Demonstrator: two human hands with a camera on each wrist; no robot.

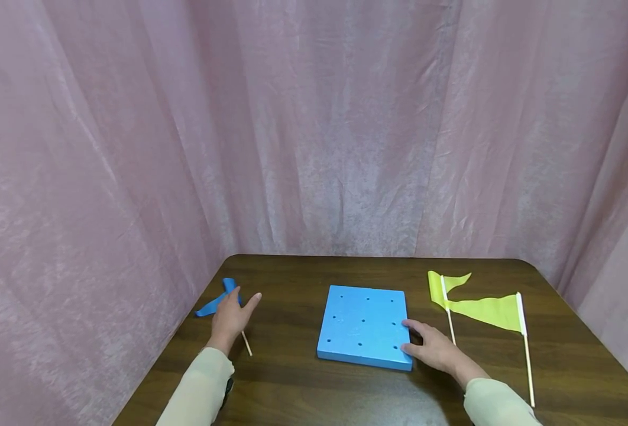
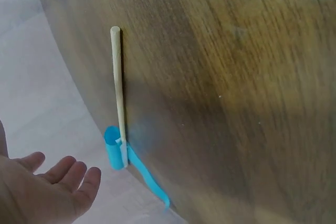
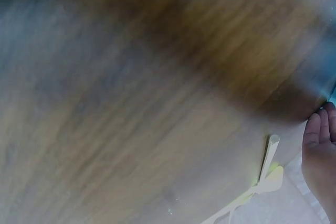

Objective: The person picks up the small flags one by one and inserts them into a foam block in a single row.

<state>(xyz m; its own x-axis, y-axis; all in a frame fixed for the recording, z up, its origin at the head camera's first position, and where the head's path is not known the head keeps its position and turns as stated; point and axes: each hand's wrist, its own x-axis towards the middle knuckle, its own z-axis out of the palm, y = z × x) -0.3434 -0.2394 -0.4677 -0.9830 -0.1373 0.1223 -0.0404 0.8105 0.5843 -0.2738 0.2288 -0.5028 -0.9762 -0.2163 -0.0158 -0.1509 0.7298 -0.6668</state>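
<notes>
My left hand [image 1: 227,324] hovers over a small blue flag [image 1: 211,305] at the table's left side, fingers spread, gripping nothing. In the left wrist view the flag's wooden stick [image 2: 117,77] lies on the wood, its blue cloth [image 2: 149,179] curling near the table edge. That hand [image 2: 50,192] is apart from the stick there. A light-blue square board [image 1: 364,328] with several small holes lies flat mid-table. Against its right edge rest the fingertips of my right hand [image 1: 436,350], with the fingers extended. The right wrist view shows this hand [image 3: 320,158] only partly.
Two yellow-green flags lie at the right: one has a curled cloth [image 1: 437,290], the other a flat pennant [image 1: 486,310] on a stick [image 1: 528,370]. A brown wooden table [image 1: 287,378] bears everything. Pink curtains [image 1: 324,130] hang behind and at both sides.
</notes>
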